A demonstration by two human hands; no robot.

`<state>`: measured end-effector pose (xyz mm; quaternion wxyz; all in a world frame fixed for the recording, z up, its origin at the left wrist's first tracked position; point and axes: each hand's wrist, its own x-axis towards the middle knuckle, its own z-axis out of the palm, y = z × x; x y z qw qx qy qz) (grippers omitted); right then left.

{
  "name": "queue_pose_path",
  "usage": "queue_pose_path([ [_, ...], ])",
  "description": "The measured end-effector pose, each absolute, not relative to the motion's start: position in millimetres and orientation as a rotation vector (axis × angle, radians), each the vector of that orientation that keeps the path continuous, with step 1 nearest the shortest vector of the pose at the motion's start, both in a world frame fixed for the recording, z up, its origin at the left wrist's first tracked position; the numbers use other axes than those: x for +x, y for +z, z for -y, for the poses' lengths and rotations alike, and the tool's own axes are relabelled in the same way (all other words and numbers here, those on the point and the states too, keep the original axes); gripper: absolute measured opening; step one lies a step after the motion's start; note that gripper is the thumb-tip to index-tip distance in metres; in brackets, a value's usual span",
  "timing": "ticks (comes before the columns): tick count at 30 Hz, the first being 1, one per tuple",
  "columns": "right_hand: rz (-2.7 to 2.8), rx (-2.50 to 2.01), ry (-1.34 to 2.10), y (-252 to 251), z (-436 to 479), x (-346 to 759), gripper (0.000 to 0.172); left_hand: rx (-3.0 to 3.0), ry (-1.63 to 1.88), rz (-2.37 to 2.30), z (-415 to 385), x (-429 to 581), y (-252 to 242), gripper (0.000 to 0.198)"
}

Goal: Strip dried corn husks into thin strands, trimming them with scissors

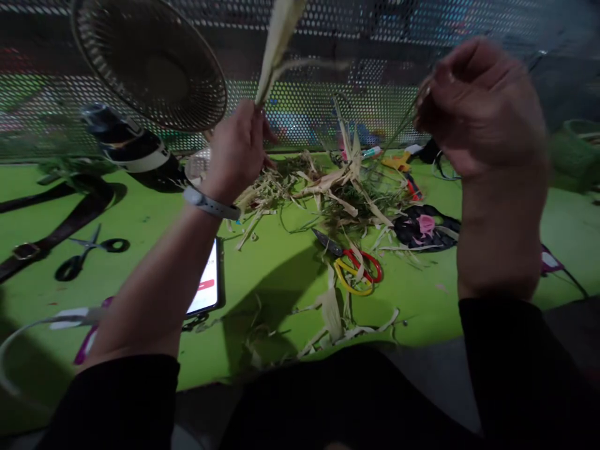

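My left hand (241, 144), with a pale band at the wrist, is closed around the lower end of an upright dried corn husk (275, 53). A loose strip sticks out from the husk to the right. My right hand (482, 106) is raised at the right, blurred by motion, with its fingers pinched together. From its fingertips a thin green strand (400, 128) runs down to the left. Below and between the hands lies a heap of dry husk scraps (328, 181). Scissors with red and yellow handles (359, 272) rest on the green table in front of the heap.
A fan (150, 69) and a dark bottle (135, 147) stand at the left back. Black scissors (89, 250), a belt (60, 219) and a lit phone (206, 287) lie left. A black bag with a pink piece (425, 225) lies right. A perforated metal panel (300, 125) closes the back.
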<state>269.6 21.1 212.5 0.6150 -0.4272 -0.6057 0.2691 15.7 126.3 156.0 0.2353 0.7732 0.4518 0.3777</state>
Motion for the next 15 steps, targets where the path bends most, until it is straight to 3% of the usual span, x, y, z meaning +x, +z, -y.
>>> queue_pose_path([
  [3,1.420,-0.909,0.685,230.4,-15.6,250.0,0.020,1.809,1.208,-0.918,-107.8,40.8,157.2,0.025],
  [8,1.550,-0.863,0.640,250.6,-12.8,222.9,0.019,1.539,1.012,-0.401,-78.7,83.3,159.4,0.027],
  [15,1.502,-0.866,0.986,216.1,-12.6,216.7,0.011,1.206,1.185,-0.587,-68.9,60.6,123.8,0.026],
])
